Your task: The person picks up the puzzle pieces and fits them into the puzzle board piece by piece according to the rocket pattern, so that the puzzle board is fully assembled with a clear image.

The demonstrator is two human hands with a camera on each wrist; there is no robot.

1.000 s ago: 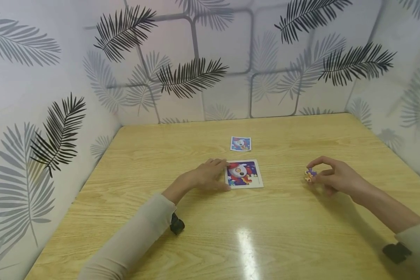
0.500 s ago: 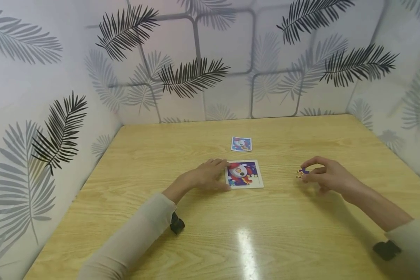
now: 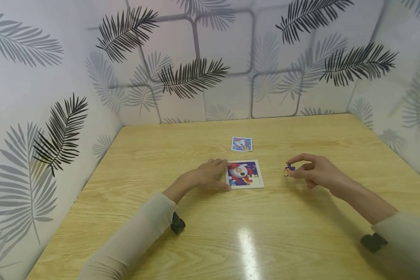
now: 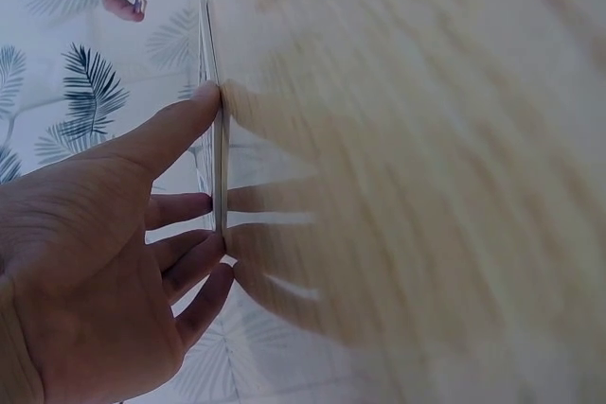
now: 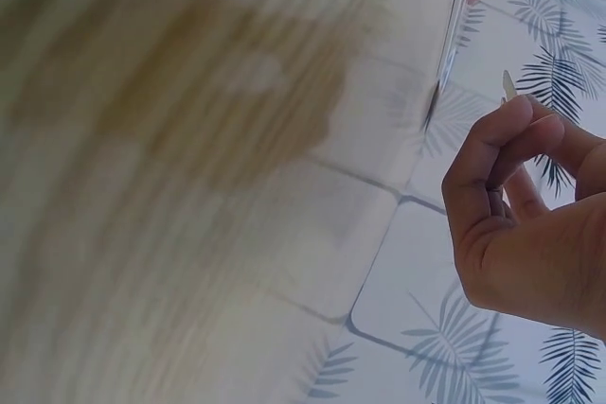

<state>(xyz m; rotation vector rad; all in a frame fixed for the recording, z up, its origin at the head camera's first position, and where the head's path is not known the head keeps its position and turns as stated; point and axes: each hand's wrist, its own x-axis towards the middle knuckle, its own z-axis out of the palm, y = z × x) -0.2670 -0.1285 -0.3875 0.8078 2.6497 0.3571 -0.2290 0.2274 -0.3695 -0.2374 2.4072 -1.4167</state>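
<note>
My left hand (image 3: 207, 175) lies at the left side of a jigsaw puzzle board (image 3: 261, 182), its fingers and thumb spread and touching the edge. Most of the board carries a purple and red picture with a white round figure; its lower right part shows pale bare backing. To the right of the board, my right hand (image 3: 315, 171) pinches a purple and yellow jigsaw piece (image 3: 288, 170) between thumb and index finger, above the table. Seen from the right wrist, only a thin pale tip of the piece (image 5: 508, 85) sticks out past the fingers.
Behind the board lies a small picture card (image 3: 242, 144) with a matching design. The wooden table (image 3: 182, 241) reaches back to a wall (image 3: 227, 97) with leaf patterns. Dark devices sit at both wrists.
My right hand has moved left toward the board, carrying the pinched jigsaw piece. My left hand and the board have stayed in place.
</note>
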